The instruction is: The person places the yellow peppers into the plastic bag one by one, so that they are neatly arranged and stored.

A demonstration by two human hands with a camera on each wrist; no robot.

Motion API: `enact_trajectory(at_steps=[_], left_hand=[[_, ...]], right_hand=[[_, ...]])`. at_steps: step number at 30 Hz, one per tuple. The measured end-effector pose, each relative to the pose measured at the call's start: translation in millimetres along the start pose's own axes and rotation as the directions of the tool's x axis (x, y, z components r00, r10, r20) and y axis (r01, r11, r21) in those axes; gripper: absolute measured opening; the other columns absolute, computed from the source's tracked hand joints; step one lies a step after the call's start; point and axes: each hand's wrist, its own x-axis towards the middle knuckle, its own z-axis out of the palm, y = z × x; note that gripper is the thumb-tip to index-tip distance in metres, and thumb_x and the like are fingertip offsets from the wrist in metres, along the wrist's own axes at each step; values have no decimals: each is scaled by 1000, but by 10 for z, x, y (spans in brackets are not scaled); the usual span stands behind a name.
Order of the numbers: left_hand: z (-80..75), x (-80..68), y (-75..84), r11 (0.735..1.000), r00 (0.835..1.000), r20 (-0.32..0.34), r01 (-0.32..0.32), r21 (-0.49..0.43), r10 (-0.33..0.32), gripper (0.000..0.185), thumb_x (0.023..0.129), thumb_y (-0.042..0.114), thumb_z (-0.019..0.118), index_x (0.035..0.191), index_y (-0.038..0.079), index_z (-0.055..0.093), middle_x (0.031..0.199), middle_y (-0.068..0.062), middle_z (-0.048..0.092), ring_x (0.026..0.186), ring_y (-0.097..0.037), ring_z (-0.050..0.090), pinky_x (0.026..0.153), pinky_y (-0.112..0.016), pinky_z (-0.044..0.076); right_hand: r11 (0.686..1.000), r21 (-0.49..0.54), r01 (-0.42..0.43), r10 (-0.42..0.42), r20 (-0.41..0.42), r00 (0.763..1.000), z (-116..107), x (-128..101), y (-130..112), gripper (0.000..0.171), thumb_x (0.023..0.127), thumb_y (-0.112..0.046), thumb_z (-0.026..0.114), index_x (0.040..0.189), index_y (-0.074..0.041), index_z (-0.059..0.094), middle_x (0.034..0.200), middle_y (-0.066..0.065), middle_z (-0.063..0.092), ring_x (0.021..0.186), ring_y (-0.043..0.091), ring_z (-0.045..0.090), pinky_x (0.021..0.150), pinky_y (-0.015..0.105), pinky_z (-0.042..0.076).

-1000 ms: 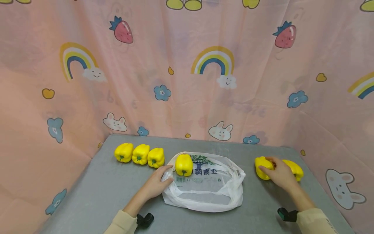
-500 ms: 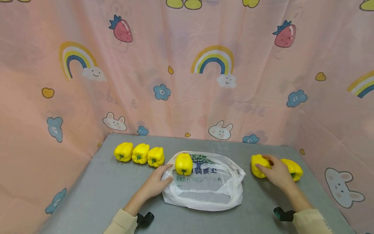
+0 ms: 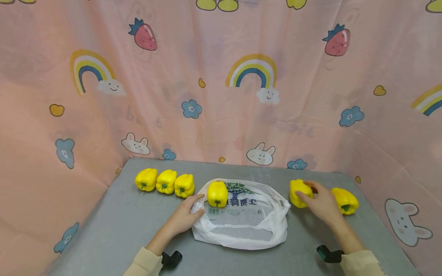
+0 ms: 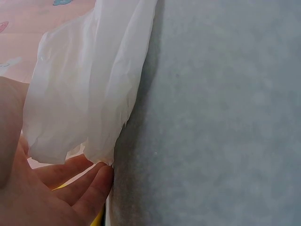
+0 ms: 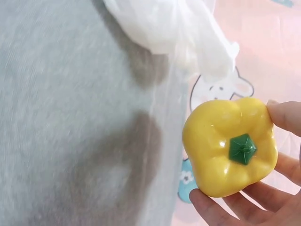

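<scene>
A white plastic bag (image 3: 241, 237) lies spread with its mouth open in the middle of the table. At its left edge my left hand (image 3: 188, 214) holds the plastic, its fingers (image 4: 91, 193) at the bag's rim in the left wrist view. One yellow bell pepper (image 3: 217, 194) sits inside the bag at the left. My right hand (image 3: 322, 203) grips another yellow bell pepper (image 3: 299, 193) just right of the bag. Its green stem faces the right wrist view, where the held pepper (image 5: 221, 146) appears above the table, thumb on one side and fingers on the other.
Three yellow peppers (image 3: 165, 182) stand in a row at the back left of the grey table (image 3: 145, 218). One more pepper (image 3: 346, 201) lies at the right, behind my right wrist. A pink patterned curtain (image 3: 221, 130) encloses the back and sides.
My right hand has carried its pepper leftward, away from the pepper at the right and closer to the bag. My left hand and the bag have stayed put.
</scene>
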Motion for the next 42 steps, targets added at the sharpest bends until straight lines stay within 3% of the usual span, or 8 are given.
enact_trajectory(at_steps=[13, 21, 32, 42], left_hand=[[4, -1, -9, 1000, 1000, -3, -10, -1, 10, 53, 99, 25, 65, 148, 13, 51, 150, -16, 48, 141, -39, 41, 113, -64, 31], [7, 2, -21, 1000, 1000, -7, -19, 1, 19, 53, 99, 24, 66, 148, 12, 51, 151, -17, 48, 141, -39, 41, 113, -64, 31], [15, 4, -39, 999, 999, -21, -39, 16, 40, 52, 98, 23, 66, 147, 12, 52, 149, -16, 49, 140, -39, 43, 112, -63, 33], [8, 2, -25, 999, 999, -16, -37, 14, 38, 52, 99, 23, 66, 148, 12, 52, 150, -16, 48, 141, -39, 42, 113, -63, 32]], right_hand=[[1000, 5, 25, -24, -28, 999, 53, -34, -217, 73, 98, -50, 63, 144, 4, 49, 137, 30, 54, 120, 46, 51, 99, 63, 45], [1000, 14, -6, 6, -25, 1000, 47, -35, -344, 77, 97, -54, 62, 147, 2, 46, 140, 29, 52, 120, 45, 51, 100, 63, 44], [999, 26, 34, -32, -48, 998, -11, -2, -471, 73, 98, -50, 63, 147, 2, 47, 140, 28, 53, 120, 45, 52, 100, 64, 44], [996, 62, 62, -59, -37, 998, 73, 22, -656, 69, 98, -46, 65, 145, 1, 49, 138, 26, 55, 119, 42, 53, 98, 61, 48]])
